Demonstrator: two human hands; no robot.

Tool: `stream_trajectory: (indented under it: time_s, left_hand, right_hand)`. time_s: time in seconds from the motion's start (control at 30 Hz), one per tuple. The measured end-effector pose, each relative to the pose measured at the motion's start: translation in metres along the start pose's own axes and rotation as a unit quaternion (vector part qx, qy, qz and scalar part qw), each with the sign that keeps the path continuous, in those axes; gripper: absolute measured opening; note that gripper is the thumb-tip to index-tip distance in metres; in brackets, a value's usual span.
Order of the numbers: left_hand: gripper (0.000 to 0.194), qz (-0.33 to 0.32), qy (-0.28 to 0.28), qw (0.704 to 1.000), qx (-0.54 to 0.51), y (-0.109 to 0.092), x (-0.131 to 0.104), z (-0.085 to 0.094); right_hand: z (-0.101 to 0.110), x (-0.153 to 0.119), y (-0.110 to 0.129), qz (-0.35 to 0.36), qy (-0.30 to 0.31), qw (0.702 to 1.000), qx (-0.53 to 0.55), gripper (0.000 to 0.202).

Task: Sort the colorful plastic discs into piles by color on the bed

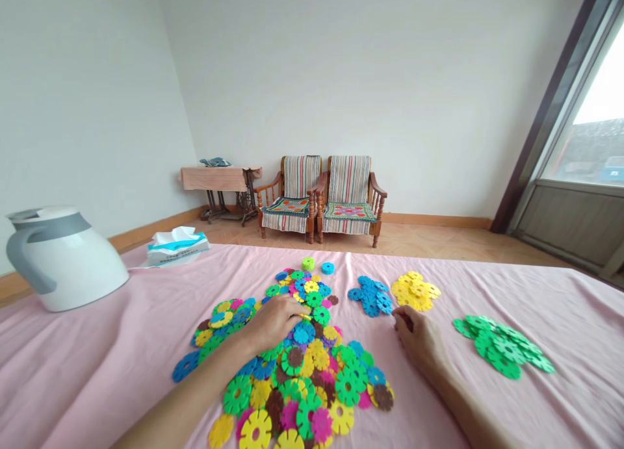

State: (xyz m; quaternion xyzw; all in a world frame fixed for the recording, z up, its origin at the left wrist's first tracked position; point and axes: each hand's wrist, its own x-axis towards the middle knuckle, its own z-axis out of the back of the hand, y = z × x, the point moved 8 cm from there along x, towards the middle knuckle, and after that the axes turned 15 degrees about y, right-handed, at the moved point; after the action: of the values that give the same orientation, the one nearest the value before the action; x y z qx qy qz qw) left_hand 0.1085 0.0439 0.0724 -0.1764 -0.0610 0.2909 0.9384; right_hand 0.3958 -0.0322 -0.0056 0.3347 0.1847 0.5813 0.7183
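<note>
A large mixed heap of notched plastic discs [292,390] in green, yellow, blue, pink and brown lies in the middle. My left hand [277,320] is over its upper part, fingers pinched on a yellow disc seen nearly edge-on. My right hand [414,329] is at the near side of the blue and yellow piles, its thumb and fingers curled together; whatever may be between them is too small to make out. The blue pile [371,295] and the yellow pile [415,291] lie side by side, with a green pile [504,346] further right.
A short green stack [308,264] and a short blue stack [327,268] stand beyond the heap. At the left are a white kettle [82,260] and a tissue pack [178,246] on the pink cloth [575,306]. Two wooden chairs [348,182] stand behind.
</note>
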Motion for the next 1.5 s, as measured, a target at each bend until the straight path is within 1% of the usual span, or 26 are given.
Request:
stream_trajectory:
  time_s: [0.07,0.2,0.27,0.33,0.4,0.47,0.57,0.67,0.73,0.77,0.8,0.87,0.97,1.07,1.13,1.2,1.27,1.33,1.43,1.5]
  left_hand:
    - [0.022,-0.004,0.001,1.0,-0.028,-0.002,-0.006,0.006]
    - [0.018,0.022,-0.037,0.995,-0.095,0.006,-0.009,0.015]
    - [0.015,0.025,-0.05,0.991,-0.122,0.008,-0.006,0.014]
    - [0.018,0.027,-0.062,0.987,-0.146,0.008,-0.002,0.007]
    - [0.02,0.028,-0.071,0.983,-0.164,0.003,0.001,-0.002]
    - [0.019,0.027,-0.077,0.981,-0.176,-0.006,0.002,-0.012]
    - [0.018,0.015,-0.083,0.976,-0.199,-0.023,0.0,-0.022]
    - [0.02,-0.004,-0.073,0.97,-0.233,-0.039,-0.003,-0.027]
    - [0.018,-0.018,-0.062,0.968,-0.242,-0.048,-0.005,-0.028]
    - [0.018,-0.022,-0.063,0.968,-0.241,-0.05,-0.006,-0.027]
    - [0.017,-0.023,-0.069,0.969,-0.236,-0.05,-0.007,-0.026]
    - [0.015,-0.019,-0.092,0.971,-0.218,-0.046,-0.009,-0.022]
    - [0.013,-0.002,-0.138,0.972,-0.189,-0.032,-0.012,-0.016]
    - [0.014,0.012,-0.152,0.973,-0.173,-0.018,-0.012,-0.015]
    - [0.015,0.021,-0.152,0.974,-0.164,-0.013,-0.012,-0.015]
    - [0.015,0.028,-0.153,0.975,-0.156,-0.011,-0.013,-0.014]
    - [0.016,0.03,-0.153,0.976,-0.152,-0.011,-0.014,-0.014]
    - [0.017,0.031,-0.152,0.976,-0.15,-0.012,-0.013,-0.014]
    - [0.017,0.031,-0.154,0.976,-0.149,-0.011,-0.013,-0.014]
    - [0.017,0.03,-0.155,0.976,-0.148,-0.011,-0.013,-0.015]
  right_hand:
    - [0.0,0.0,0.001,-0.001,-0.001,1.0,-0.003,0.025]
    - [0.003,-0.002,0.003,0.001,-0.009,1.0,-0.01,0.025]
    - [0.005,-0.004,0.007,0.009,-0.015,1.0,-0.013,0.025]
    - [0.005,-0.006,0.014,0.024,-0.022,0.999,-0.016,0.025]
    - [0.003,-0.011,0.028,0.051,-0.028,0.998,-0.015,0.026]
    - [-0.004,-0.017,0.048,0.095,-0.019,0.995,0.005,0.026]
    - [-0.024,-0.032,0.086,0.156,0.032,0.985,0.07,0.025]
    - [-0.046,-0.047,0.117,0.174,0.091,0.972,0.132,0.02]
    - [-0.055,-0.052,0.129,0.174,0.117,0.966,0.149,0.017]
    - [-0.057,-0.051,0.13,0.169,0.122,0.967,0.15,0.018]
    - [-0.056,-0.049,0.127,0.159,0.118,0.969,0.147,0.02]
    - [-0.044,-0.038,0.109,0.121,0.074,0.98,0.139,0.025]
    - [-0.008,-0.017,0.062,0.04,-0.022,0.99,0.131,0.03]
    - [0.026,-0.001,0.012,-0.027,-0.072,0.989,0.13,0.032]
    - [0.042,0.005,-0.016,-0.065,-0.103,0.983,0.137,0.031]
    - [0.048,0.009,-0.038,-0.088,-0.124,0.976,0.154,0.034]
    - [0.047,0.013,-0.05,-0.094,-0.13,0.972,0.17,0.041]
    - [0.044,0.014,-0.056,-0.093,-0.128,0.973,0.17,0.045]
    - [0.043,0.01,-0.055,-0.096,-0.13,0.979,0.122,0.042]
    - [0.044,0.006,-0.046,-0.088,-0.132,0.985,0.067,0.038]
